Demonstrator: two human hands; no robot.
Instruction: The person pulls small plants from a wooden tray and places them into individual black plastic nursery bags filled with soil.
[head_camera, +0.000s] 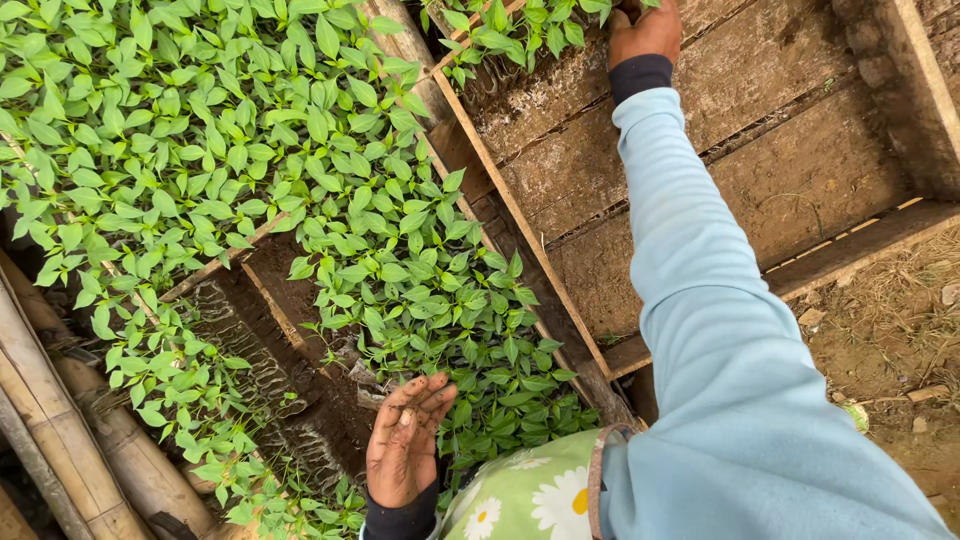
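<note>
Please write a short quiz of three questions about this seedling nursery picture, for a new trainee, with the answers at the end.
1. True or false: the left hand is closed in a fist around a tool.
2. Multiple choice: the right hand reaches to A) the bamboo poles, B) the seedlings at the far end of the wooden crate, C) the dirt ground.
3. Fill in: the floor of the wooden crate under the right arm is mostly ____ .

Key: 1. False, it is open and soil-stained, at the edge of the green seedlings. 2. B. 3. bare.
</note>
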